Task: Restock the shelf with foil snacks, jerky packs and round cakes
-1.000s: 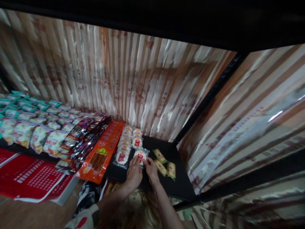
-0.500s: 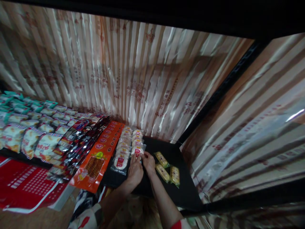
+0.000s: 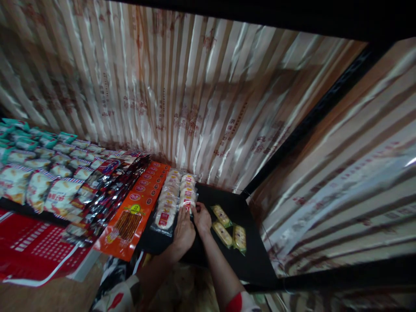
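Two rows of clear-wrapped packets of white round rice crackers stand on the black shelf. My left hand (image 3: pixel 184 232) reaches the front packet of the right row (image 3: pixel 187 203), its fingers stretched forward against the near edge. At that packet's right edge, my right hand (image 3: pixel 202 219) has its fingers bent in, closed on the wrapper; the fingertips are partly hidden. Beside them, the left row (image 3: pixel 165 219) overlaps front to back, untouched by either hand. Three small yellow-wrapped snack packets (image 3: pixel 222 234) lie loosely to the right of my right hand.
A long orange snack bag (image 3: pixel 128 225) lies left of the rows, beside dark shiny packets (image 3: pixel 108 193) and several white bags (image 3: pixel 63 195). A red basket (image 3: pixel 35 249) is below. A black post (image 3: pixel 292 141) and metallic sheeting (image 3: pixel 182 95) bound the black shelf (image 3: pixel 250 264).
The front packet of the right row has shifted slightly away from me and sits closer to those behind it. Both hands have stayed at it. The view has tilted a little.
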Demonstrator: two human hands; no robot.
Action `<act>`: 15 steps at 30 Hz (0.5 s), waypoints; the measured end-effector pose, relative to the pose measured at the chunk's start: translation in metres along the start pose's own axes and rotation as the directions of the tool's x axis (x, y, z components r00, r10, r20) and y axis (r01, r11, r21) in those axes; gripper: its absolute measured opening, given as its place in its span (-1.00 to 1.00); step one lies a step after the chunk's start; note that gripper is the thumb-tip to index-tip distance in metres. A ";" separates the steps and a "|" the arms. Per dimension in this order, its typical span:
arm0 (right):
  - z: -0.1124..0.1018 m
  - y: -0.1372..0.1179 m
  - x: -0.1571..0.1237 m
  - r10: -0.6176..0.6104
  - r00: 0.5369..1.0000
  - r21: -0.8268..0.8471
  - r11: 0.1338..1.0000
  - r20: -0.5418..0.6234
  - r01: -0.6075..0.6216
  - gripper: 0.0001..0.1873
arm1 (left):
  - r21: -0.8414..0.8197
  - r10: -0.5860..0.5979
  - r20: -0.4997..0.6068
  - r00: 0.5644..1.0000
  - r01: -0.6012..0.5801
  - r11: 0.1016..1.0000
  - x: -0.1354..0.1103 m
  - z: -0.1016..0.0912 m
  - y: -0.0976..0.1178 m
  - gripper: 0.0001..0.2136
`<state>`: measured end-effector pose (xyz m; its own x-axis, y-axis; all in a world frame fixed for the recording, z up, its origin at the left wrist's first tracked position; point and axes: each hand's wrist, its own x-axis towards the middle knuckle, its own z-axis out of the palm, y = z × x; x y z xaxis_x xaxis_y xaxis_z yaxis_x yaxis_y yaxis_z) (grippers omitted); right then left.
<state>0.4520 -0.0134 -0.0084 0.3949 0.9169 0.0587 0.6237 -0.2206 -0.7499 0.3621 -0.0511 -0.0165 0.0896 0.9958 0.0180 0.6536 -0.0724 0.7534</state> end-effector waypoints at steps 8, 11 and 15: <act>-0.008 0.009 -0.038 -0.031 0.998 0.183 0.982 -0.049 0.040 -0.52 | -0.027 0.158 -0.048 0.986 -0.159 0.987 -0.027 -0.022 0.013 -0.54; -0.018 0.014 -0.079 -0.044 0.997 0.347 0.936 -0.071 0.066 -0.51 | -0.108 0.301 -0.090 0.949 -0.310 0.945 -0.061 -0.033 0.012 -0.62; -0.026 0.035 -0.141 -0.084 0.996 0.367 0.926 -0.023 0.087 -0.57 | -0.214 0.378 0.015 0.926 -0.366 0.906 -0.124 -0.037 -0.016 -0.66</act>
<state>0.4353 -0.1595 -0.0254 0.3561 0.9244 0.1367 0.3640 -0.0025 -0.9314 0.3126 -0.1716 -0.0061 0.3415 0.8937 0.2911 0.3984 -0.4181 0.8164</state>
